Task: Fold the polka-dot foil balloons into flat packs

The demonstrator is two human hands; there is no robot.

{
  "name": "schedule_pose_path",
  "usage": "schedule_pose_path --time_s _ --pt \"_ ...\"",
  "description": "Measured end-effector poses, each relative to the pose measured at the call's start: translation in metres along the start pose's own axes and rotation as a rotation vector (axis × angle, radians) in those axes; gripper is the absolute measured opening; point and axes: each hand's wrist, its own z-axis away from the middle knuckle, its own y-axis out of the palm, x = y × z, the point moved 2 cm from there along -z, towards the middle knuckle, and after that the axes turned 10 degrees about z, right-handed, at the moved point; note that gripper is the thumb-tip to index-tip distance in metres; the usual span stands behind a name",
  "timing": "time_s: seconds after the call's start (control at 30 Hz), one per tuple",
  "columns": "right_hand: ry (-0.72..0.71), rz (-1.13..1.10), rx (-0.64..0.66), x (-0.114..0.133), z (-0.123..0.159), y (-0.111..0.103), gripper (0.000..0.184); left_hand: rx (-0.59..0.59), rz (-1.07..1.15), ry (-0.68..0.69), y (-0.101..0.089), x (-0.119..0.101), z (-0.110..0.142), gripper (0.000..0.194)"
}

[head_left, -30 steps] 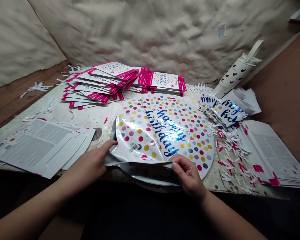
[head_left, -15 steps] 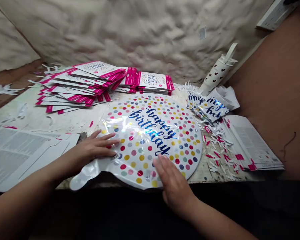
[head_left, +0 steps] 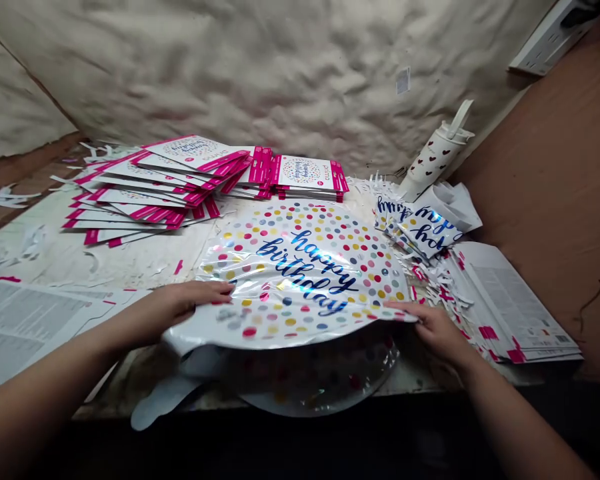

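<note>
A round white foil balloon [head_left: 280, 267] with coloured dots and blue "happy birthday" lettering lies on the table, its near edge lifted and bent. My left hand [head_left: 193, 300] is at the balloon's left side, fingers together over the foil and closed on it; the thumb's grip is partly hidden. At the right edge, my right hand [head_left: 437, 330] pinches the foil between thumb and fingers. Under the raised edge shows a darker dotted foil layer [head_left: 325, 383], which overhangs the table's front edge. A pale tail [head_left: 160, 400] sticks out at the lower left.
Pink-and-white packets [head_left: 155, 177] are piled at the back left, with a neater stack [head_left: 307, 175] beside them. Folded balloons [head_left: 420, 227], paper shreds and a heart-patterned tumbler [head_left: 433, 157] stand or lie at right. Printed card sheets [head_left: 510, 293] lie right, others [head_left: 25, 320] left.
My right hand has moved from the balloon's front to its right edge and gripped it. The near edge has risen, revealing the layer beneath. My left hand's fingers have drawn together.
</note>
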Motion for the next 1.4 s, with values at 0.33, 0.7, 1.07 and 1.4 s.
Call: schedule_pose_path --time_s 0.33,0.7,1.07,1.4 --pt "0.337 0.055 -0.069 0.001 -0.112 -0.038 0.041 -0.525 -0.425 -0.115 0.001 -0.043 -0.058 0.051" --pt "0.328 0.613 -0.359 0.08 -0.147 -0.024 0.076 -0.186 -0.474 -0.11 0.051 -0.021 -0.036 0.06" --pt "0.117 0.59 0.095 0.064 -0.057 0.033 0.073 -0.217 -0.473 -0.094 0.051 -0.014 -0.038 0.058" --pt "-0.116 0.53 0.009 0.075 -0.06 0.032 0.069 -0.333 -0.312 -0.159 -0.045 -0.039 -0.153 0.049"
